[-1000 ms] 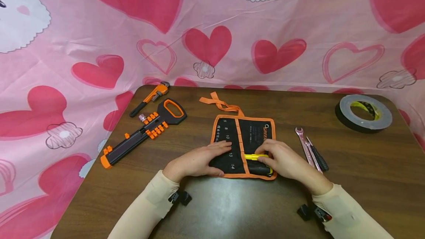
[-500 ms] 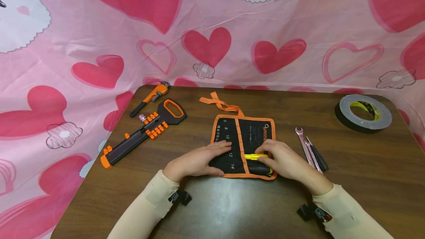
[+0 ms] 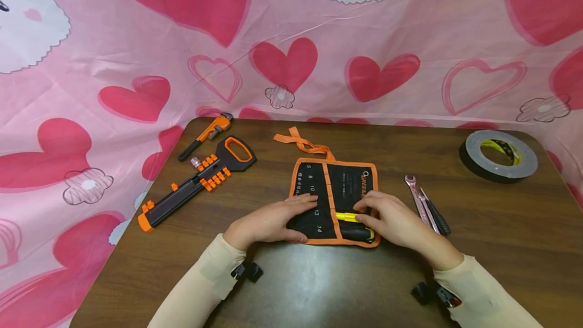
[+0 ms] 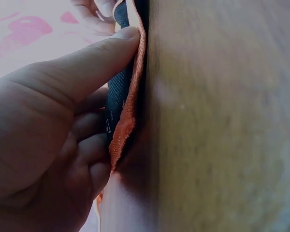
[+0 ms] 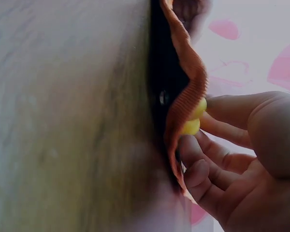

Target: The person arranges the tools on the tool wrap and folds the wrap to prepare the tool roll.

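Note:
A black tool pouch [image 3: 347,181] with orange edging lies flat on the table, numbers printed down its left part. My left hand [image 3: 272,220] rests on its near left side, fingers extended, with the thumb [image 4: 99,60] along the orange edge in the left wrist view. A slim yellow plastic tool [image 3: 346,217] lies across the pouch's right part, its left end at the orange divider strip. My right hand [image 3: 392,220] pinches its right end, which the fingers partly hide. Just nearer me sits a thick black tool with a yellow tip [image 3: 355,232].
Right of the pouch lie an open-ended wrench [image 3: 416,197] and a black-handled screwdriver [image 3: 438,214]. A tape roll [image 3: 471,161] is at the back right. To the left are an orange pipe wrench [image 3: 209,133] and a black-and-orange socket rack [image 3: 182,196]. Orange ties [image 3: 302,141] trail behind the pouch.
My right hand has shifted slightly right and toward me, its fingers now over the yellow tool's right end. The left hand and pouch have stayed in place.

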A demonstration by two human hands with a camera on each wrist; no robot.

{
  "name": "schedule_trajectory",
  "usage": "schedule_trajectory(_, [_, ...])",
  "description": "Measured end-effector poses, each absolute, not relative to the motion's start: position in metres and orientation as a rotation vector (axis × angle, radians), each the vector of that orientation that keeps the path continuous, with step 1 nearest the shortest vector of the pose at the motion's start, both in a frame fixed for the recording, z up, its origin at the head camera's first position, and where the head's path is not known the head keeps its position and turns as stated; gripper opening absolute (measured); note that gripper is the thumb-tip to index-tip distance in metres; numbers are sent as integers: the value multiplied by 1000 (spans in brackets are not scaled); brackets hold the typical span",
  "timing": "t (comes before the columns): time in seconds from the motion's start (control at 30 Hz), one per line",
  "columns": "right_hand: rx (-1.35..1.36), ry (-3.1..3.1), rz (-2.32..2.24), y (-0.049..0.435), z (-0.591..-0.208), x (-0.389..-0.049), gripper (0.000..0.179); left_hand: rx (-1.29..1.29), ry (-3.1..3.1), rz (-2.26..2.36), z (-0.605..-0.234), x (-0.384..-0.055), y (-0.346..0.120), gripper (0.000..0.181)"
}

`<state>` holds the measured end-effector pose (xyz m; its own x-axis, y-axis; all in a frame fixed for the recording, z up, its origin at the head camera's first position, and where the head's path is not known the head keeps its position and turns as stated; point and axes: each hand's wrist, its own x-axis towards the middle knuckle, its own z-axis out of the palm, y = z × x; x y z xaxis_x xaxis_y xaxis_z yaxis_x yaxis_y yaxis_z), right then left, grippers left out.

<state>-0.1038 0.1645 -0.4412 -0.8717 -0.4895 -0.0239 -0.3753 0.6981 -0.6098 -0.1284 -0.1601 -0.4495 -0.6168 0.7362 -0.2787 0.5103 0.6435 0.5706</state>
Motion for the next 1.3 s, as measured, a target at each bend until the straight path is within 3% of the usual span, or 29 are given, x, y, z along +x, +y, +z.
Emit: schedule_trajectory(1.3, [-439, 3030, -833, 227, -440, -64, 13, 968, 2371, 612, -450, -127, -162, 84])
